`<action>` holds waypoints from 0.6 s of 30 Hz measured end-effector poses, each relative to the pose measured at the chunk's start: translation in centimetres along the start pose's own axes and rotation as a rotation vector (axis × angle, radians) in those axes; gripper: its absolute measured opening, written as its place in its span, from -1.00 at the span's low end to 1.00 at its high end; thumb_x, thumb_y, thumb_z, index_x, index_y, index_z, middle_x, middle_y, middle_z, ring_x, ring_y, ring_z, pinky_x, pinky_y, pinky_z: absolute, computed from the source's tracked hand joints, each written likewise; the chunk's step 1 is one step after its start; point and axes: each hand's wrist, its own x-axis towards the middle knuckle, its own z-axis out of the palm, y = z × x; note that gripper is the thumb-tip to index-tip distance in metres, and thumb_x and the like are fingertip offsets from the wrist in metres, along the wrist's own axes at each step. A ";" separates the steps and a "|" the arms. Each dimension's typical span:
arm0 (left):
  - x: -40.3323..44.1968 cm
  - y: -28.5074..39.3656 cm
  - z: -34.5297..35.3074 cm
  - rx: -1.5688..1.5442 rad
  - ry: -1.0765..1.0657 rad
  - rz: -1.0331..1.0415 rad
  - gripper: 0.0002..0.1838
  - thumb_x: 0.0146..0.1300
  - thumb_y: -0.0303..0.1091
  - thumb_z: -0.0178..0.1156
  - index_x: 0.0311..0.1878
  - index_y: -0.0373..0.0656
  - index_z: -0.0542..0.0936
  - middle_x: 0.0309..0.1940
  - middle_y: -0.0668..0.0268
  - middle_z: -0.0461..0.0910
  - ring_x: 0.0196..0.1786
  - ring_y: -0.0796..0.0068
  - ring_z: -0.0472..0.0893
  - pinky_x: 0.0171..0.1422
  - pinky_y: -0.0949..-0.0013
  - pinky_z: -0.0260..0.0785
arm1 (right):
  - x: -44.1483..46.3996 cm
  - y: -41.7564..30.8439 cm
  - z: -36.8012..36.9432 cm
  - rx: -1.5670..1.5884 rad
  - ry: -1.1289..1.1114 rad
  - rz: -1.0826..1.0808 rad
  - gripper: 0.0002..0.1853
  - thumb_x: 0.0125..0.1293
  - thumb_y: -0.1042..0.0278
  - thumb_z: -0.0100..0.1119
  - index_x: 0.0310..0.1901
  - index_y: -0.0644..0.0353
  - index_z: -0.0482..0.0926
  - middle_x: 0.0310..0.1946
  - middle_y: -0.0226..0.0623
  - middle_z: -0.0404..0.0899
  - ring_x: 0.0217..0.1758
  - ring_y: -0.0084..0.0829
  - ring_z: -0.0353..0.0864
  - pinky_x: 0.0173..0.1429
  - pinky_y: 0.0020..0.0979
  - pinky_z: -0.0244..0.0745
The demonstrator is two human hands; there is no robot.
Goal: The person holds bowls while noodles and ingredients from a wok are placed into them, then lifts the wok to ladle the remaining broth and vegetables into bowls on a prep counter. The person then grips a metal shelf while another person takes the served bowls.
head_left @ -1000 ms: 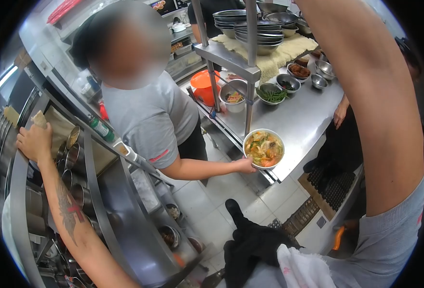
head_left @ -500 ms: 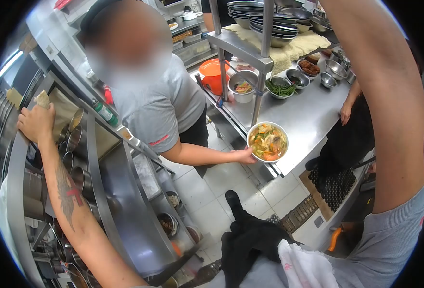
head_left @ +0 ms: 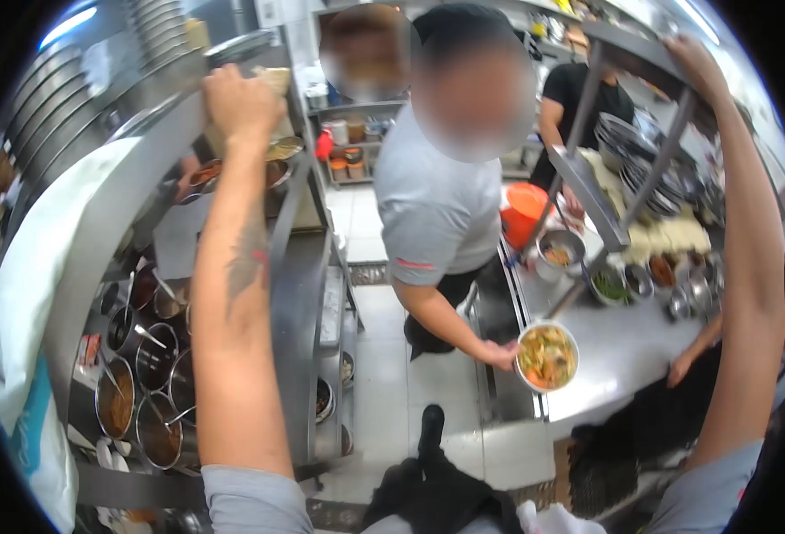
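Note:
My left hand (head_left: pixel 239 105) is closed over the top edge of a steel shelf (head_left: pixel 134 169), with a folded pale cloth (head_left: pixel 273 78) beside its fingers. On the upper right, my right hand (head_left: pixel 693 64) reaches up to the top shelf (head_left: pixel 632 49) of the steel counter rack; its fingers are small and blurred. Between my arms, a co-worker in a grey shirt (head_left: pixel 437 205) holds a white bowl of vegetable food (head_left: pixel 547 356) at the corner of the steel counter (head_left: pixel 588 392).
Steel pots with ladles (head_left: pixel 157 356) stand at the lower left. Bowls of green beans (head_left: pixel 610 285) and other food, plus an orange bucket (head_left: pixel 524 214), are on the counter. Other people's arms reach in at the right and back. Tiled floor (head_left: pixel 370 383) runs between.
The view has swung left and levelled, so more of the left shelf and pots shows. My right hand has come into view. The co-worker still holds the bowl at the counter corner.

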 end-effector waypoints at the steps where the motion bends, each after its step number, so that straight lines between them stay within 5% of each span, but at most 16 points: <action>1: 0.2 -0.1 0.3 0.049 -0.009 -0.029 -0.61 0.00 0.03 0.32 -0.32 -0.11 0.77 -0.15 0.18 0.60 0.02 0.17 0.48 0.18 0.16 0.22 | -0.1 -2.5 -1.9 0.112 -0.025 0.159 -0.40 0.40 -0.21 0.03 -0.15 0.32 0.61 -0.35 -0.02 0.62 -0.25 -0.20 0.58 -0.01 -0.23 0.43; 2: 0.2 0.1 0.9 0.087 -0.022 -0.047 -0.54 -0.04 0.14 0.37 -0.28 -0.06 0.78 -0.11 0.21 0.58 0.06 0.22 0.45 0.20 0.17 0.19 | -0.2 -3.7 -2.9 0.221 -0.065 0.322 -0.40 0.39 -0.21 0.03 -0.15 0.33 0.61 -0.39 -0.05 0.60 -0.27 -0.27 0.57 -0.03 -0.27 0.41; 5: 0.4 0.1 0.4 0.024 0.001 -0.048 -0.62 -0.02 0.06 0.33 -0.30 -0.05 0.78 -0.12 0.18 0.57 0.07 0.19 0.43 0.21 0.15 0.14 | -0.6 -6.1 -4.9 0.151 -0.083 0.392 -0.45 0.40 -0.15 0.02 -0.16 0.31 0.63 -0.27 0.02 0.68 -0.15 -0.16 0.68 0.03 -0.21 0.44; 10: 0.1 -0.2 0.9 0.043 -0.028 -0.024 -0.69 0.06 -0.02 0.27 -0.31 -0.03 0.78 -0.11 0.17 0.58 0.08 0.15 0.42 0.23 0.11 0.11 | 0.4 -4.1 -3.6 0.275 -0.194 0.386 -0.45 0.41 -0.13 0.01 -0.15 0.34 0.61 -0.30 -0.02 0.67 -0.23 -0.25 0.65 0.00 -0.26 0.43; 14: 0.2 -0.3 2.2 -0.034 0.059 -0.035 -0.73 0.07 -0.10 0.23 -0.36 -0.06 0.77 -0.12 0.09 0.59 0.05 0.13 0.45 0.24 0.10 0.12 | 0.7 -1.5 -1.8 0.175 -0.149 0.292 -0.43 0.40 -0.17 -0.02 -0.11 0.30 0.63 -0.21 0.00 0.69 -0.16 -0.28 0.66 0.04 -0.23 0.43; 16: -0.1 -0.2 1.0 -0.043 0.097 0.021 -0.74 0.08 -0.12 0.23 -0.40 -0.08 0.76 -0.25 0.13 0.60 -0.03 0.14 0.50 0.13 0.09 0.17 | 0.3 -1.3 -1.6 0.151 -0.122 0.296 -0.36 0.38 -0.25 0.03 -0.15 0.34 0.63 -0.37 -0.08 0.61 -0.26 -0.22 0.56 -0.02 -0.24 0.41; 18: -0.2 0.0 0.6 0.015 0.127 0.024 -0.75 0.07 -0.11 0.26 -0.45 -0.07 0.77 -0.26 0.15 0.63 -0.06 0.15 0.52 0.10 0.10 0.21 | 1.0 5.2 2.9 -0.010 -0.060 -0.004 -0.35 0.38 -0.33 0.00 -0.02 0.23 0.62 -0.08 0.07 0.63 -0.05 -0.19 0.60 0.15 -0.18 0.41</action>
